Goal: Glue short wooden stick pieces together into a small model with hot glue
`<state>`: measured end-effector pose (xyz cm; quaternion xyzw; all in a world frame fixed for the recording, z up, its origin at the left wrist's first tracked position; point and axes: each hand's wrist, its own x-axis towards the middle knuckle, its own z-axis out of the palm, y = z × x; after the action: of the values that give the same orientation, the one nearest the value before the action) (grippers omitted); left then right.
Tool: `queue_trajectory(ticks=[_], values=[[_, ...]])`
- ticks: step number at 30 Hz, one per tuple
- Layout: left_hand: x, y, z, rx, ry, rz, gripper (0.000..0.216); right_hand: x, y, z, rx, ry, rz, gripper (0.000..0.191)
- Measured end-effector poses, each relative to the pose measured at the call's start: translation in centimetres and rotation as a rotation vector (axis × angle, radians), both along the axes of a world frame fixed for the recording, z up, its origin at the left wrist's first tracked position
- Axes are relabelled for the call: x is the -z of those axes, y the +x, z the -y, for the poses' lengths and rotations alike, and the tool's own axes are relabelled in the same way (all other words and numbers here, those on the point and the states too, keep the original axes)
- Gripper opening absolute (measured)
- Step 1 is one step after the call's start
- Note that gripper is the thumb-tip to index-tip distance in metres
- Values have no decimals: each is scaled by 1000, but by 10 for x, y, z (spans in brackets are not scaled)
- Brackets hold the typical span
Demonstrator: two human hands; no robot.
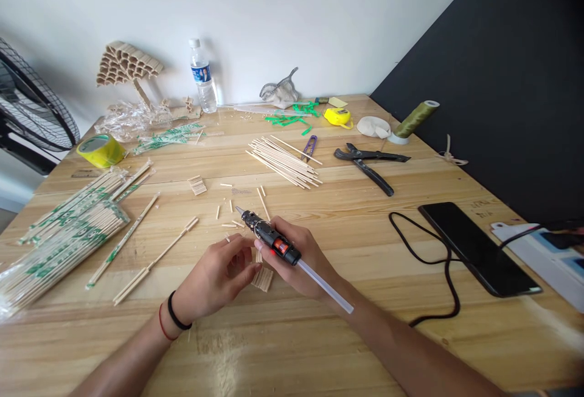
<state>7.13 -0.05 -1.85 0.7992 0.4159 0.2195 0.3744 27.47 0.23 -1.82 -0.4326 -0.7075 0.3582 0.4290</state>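
My right hand (298, 251) is wrapped around a black hot glue gun (269, 233), its nozzle pointing away to the upper left. A translucent glue stick (326, 287) sticks out of its back end. My left hand (221, 275) is just left of the gun, fingers curved and thumb apart from the index finger; I see nothing gripped in it. Its thumb is at a small panel of short wooden sticks (262, 279), which the hands partly cover. Beyond the nozzle, several short cut stick pieces (218, 211) are scattered, with another small stick panel (198, 185) farther left.
Loose wooden sticks (285, 163), purple snips (309, 146) and black pliers (365, 163) lie farther back. Bagged sticks (68, 245) and yellow tape (101, 150) occupy the left. A phone (477, 248), black cable (449, 275) and power strip (547, 263) are right. A bottle (203, 78) stands behind.
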Motion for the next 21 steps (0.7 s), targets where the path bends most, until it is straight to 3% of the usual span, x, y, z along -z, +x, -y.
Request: queue_trajectory(ticks=[21], values=[[2,1,0,42,2,-53,9,6,-2,0,-59,-36,43,17]])
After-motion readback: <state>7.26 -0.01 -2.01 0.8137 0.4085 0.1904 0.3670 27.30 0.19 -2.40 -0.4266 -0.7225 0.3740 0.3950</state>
